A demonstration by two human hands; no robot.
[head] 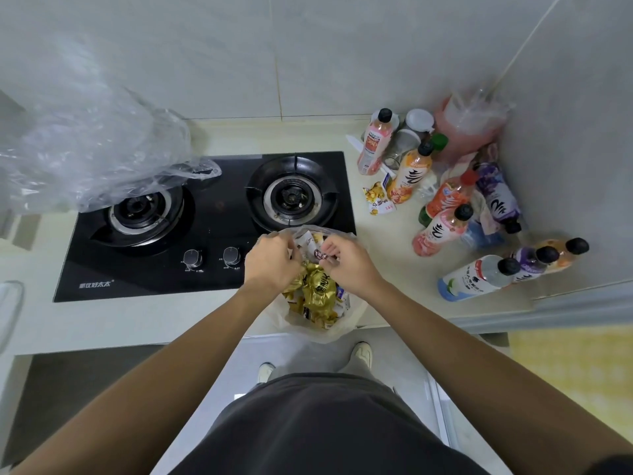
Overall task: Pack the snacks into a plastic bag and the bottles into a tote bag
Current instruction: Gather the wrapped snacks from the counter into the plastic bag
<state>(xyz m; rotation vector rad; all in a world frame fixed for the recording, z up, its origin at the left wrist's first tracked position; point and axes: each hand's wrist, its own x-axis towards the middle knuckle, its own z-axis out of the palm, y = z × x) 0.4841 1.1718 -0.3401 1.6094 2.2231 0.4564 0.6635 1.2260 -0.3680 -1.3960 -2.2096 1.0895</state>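
Note:
A clear plastic bag [346, 329] hangs at the counter's front edge, filled with gold-wrapped snacks [317, 291] and other packets. My left hand [270, 260] grips the bag's rim on the left side. My right hand [347, 265] pinches a small dark red snack packet [322, 254] over the bag's mouth. A yellow snack packet [376, 198] lies on the counter to the right of the stove. Several drink bottles stand and lie at the right, among them an orange one [411, 176], a pink one [442, 231] and a white one [478, 277].
A black two-burner gas stove [205, 228] fills the counter's middle, its knobs just left of my left hand. A large crumpled clear plastic sheet [92, 149] covers the left burner's far side. A pink bag [469, 128] and jars [416, 123] stand in the back right corner.

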